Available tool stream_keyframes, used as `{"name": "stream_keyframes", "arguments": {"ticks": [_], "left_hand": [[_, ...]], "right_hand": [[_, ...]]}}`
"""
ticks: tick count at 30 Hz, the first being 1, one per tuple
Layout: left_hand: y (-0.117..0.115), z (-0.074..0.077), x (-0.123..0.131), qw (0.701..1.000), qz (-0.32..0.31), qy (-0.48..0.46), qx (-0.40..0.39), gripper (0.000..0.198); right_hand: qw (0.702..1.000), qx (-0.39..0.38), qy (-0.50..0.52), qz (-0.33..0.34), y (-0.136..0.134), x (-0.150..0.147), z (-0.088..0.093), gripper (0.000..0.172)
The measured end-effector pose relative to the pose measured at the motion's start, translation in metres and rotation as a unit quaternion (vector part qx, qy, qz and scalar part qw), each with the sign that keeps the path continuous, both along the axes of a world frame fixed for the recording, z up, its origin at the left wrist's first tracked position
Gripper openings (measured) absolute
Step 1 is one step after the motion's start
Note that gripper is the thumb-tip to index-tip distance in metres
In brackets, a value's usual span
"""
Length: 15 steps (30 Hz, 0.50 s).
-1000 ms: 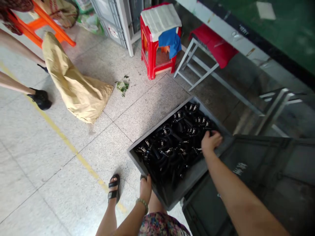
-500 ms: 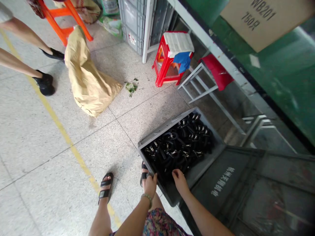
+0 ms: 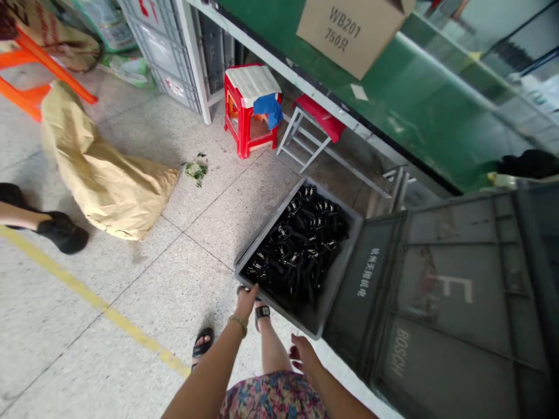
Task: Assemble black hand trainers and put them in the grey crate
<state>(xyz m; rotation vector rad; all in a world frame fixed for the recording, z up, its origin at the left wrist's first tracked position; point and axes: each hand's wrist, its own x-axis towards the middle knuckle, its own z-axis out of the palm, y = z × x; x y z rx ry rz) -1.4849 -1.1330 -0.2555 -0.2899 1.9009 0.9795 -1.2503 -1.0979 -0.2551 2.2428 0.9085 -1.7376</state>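
I've got the left hand (image 3: 247, 302) clenched on the rim of a grey plastic crate (image 3: 267, 233) of black coils with metal clips (image 3: 297, 244); the right hand (image 3: 303, 356) is open, just off the crate's near corner.

Left hand (image 3: 247, 301) gripping the near rim of a grey plastic crate (image 3: 271, 220), crate packed with black coiled tubing with metal clamps (image 3: 297, 247), right hand (image 3: 303, 355) open just beside its corner, a dark BOSCH crate (image 3: 437, 291) against it, on a speckled stone floor (image 3: 109, 291)

The cardboard carton (image 3: 351, 36) reads "WB201 750只"; the dark plastic crate (image 3: 454, 291) reads "BOSCH".
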Motion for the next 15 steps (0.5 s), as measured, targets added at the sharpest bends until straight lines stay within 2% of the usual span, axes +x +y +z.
{"name": "stream_keyframes", "arguments": {"ticks": [3,5,7,10,12,15], "left_hand": [[0.001,0.015,-0.058,0.982,-0.122,0.135,-0.041,0.048],[0.027,0.024,-0.086,0.956,-0.21,0.2,-0.038,0.05],[0.073,0.029,-0.103,0.932,-0.288,0.221,-0.023,0.049],[0.156,0.031,-0.114,0.902,-0.37,0.222,-0.018,0.048],[0.205,0.03,-0.118,0.886,-0.406,0.223,-0.027,0.047],[0.258,0.02,-0.127,0.869,-0.443,0.214,-0.048,0.043]], "right_hand": [[0.991,-0.027,0.033,-0.124,-0.014,0.008,0.002,0.04],[0.979,-0.032,0.065,-0.189,-0.009,0.005,-0.001,0.044],[0.966,-0.034,0.09,-0.242,0.001,-0.004,-0.008,0.047],[0.951,-0.046,0.098,-0.29,0.019,-0.017,-0.014,0.048],[0.948,-0.058,0.091,-0.299,0.027,-0.021,-0.015,0.05],[0.953,-0.062,0.08,-0.285,0.036,-0.02,-0.017,0.049]]}}
